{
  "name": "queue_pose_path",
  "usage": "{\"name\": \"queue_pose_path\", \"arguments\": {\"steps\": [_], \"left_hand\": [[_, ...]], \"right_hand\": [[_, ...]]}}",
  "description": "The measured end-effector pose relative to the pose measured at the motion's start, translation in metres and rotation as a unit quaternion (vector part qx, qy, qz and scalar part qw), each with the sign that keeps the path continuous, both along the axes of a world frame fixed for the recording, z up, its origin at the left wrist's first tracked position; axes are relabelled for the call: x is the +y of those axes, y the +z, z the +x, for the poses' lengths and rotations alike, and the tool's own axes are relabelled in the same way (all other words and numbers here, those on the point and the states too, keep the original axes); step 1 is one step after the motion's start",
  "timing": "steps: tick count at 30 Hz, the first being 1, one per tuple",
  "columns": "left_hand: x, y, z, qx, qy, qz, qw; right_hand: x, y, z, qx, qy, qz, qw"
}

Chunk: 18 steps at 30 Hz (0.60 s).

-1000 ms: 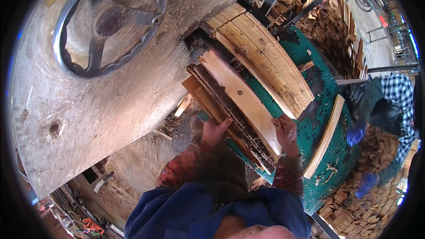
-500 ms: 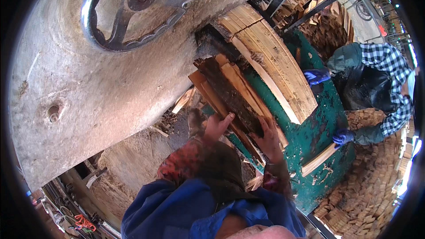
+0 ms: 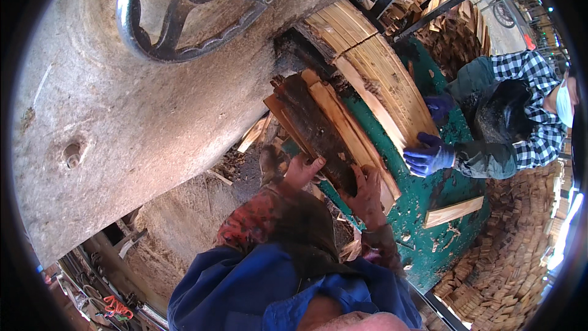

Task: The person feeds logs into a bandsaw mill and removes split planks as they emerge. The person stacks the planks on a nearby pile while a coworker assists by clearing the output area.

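Several rough wooden slabs, one a dark bark-covered slab (image 3: pixel 313 129), lie side by side on the green metal table (image 3: pixel 450 199). My left hand (image 3: pixel 301 171) grips the near left edge of these slabs, its thumb stretched over the top. My right hand (image 3: pixel 365 195) is closed on the near end of the bark slab, beside a pale board (image 3: pixel 348 125); part of its grip is hidden. To the right, a long thick block of light wood (image 3: pixel 386 70), with a dark crack across it, lies along the table.
A co-worker's gloved hand (image 3: pixel 430 154) holds the block's near end. A short offcut (image 3: pixel 453 211) lies on the table. A large dusty machine panel with a handwheel (image 3: pixel 174 52) stands at left. Stacked wood pieces (image 3: pixel 502 251) fill the right; black metal bars (image 3: pixel 459 0) cross behind.
The co-worker has let go of the short offcut and brought that hand onto the thick block's near end. My hands stay on the slabs, nearly unmoved.
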<state>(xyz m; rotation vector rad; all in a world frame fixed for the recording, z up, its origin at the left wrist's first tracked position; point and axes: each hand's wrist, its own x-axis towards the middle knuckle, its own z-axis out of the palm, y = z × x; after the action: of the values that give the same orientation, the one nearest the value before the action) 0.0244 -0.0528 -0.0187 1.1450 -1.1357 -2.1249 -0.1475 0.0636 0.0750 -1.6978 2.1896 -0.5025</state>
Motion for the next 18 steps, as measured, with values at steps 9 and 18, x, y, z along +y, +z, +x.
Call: {"name": "queue_pose_path", "arguments": {"steps": [9,18], "left_hand": [[0.000,0.000,-0.014,-0.020,0.000,-0.049,0.999],[-0.003,-0.004,-0.012,-0.058,-0.019,-0.057,0.996]], "right_hand": [[-0.013,0.013,-0.007,-0.023,0.070,-0.007,0.997],[-0.142,-0.044,-0.050,-0.101,-0.020,-0.160,0.982]]}}
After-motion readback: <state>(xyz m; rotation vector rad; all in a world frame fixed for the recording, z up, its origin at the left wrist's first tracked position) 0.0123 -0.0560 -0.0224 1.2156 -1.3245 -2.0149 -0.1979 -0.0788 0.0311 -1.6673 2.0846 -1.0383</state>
